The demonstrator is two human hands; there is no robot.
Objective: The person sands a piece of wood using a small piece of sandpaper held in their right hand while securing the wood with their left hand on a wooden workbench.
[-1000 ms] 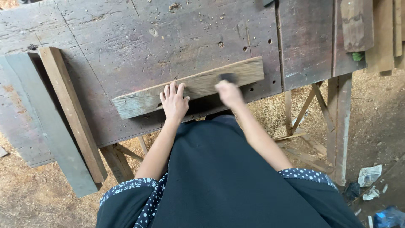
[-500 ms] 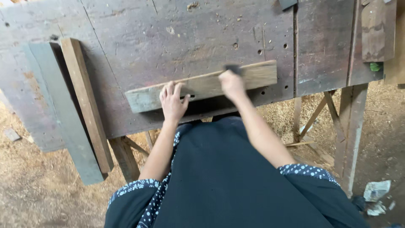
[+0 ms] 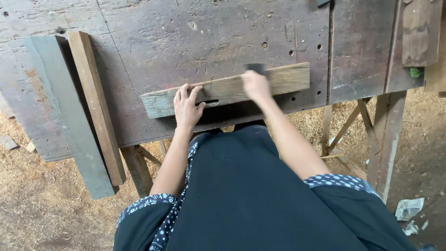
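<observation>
On the dark, worn wooden workbench [image 3: 139, 28] above a sawdust floor, your left hand [image 3: 186, 108] presses flat, fingers spread, on the weathered grey-brown plank [image 3: 283, 79] near the front edge to steady it, while your blurred right hand [image 3: 255, 86] is closed around a small dark block [image 3: 256, 68] on top of it.

Right hand [image 3: 256, 85] with dark block [image 3: 256, 69], now farther right.

Left hand [image 3: 186, 106] lies flat, fingers spread; right hand [image 3: 256, 86] is curled closed, blurred, arm outstretched.
</observation>
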